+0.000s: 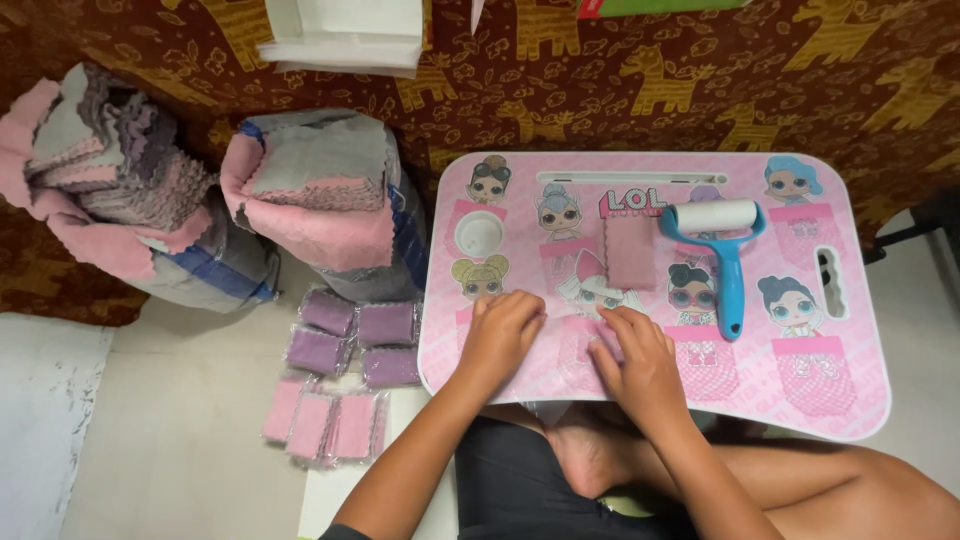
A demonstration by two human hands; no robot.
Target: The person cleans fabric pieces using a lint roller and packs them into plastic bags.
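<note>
A pink lap table (850, 400) printed with cartoon dolls stands over my crossed legs. My left hand (498, 335) and my right hand (635, 358) rest on its near edge, fingers curled onto a small clear plastic packet (583, 335). The packet is hard to tell from the pink print under it. Beyond my hands a folded pink cloth (630, 252) lies flat on the table. To its right lies a lint roller (728, 270) with a blue handle and a white roll. A round white cup recess (480, 235) sits at the table's far left.
Two open sacks of stacked pink and grey cloths (315, 195) (110, 170) stand on the left. Packed purple cloths (355, 340) and packed pink cloths (325, 422) lie on the floor beside the table. A white box (345, 35) rests on the brown animal-patterned fabric behind.
</note>
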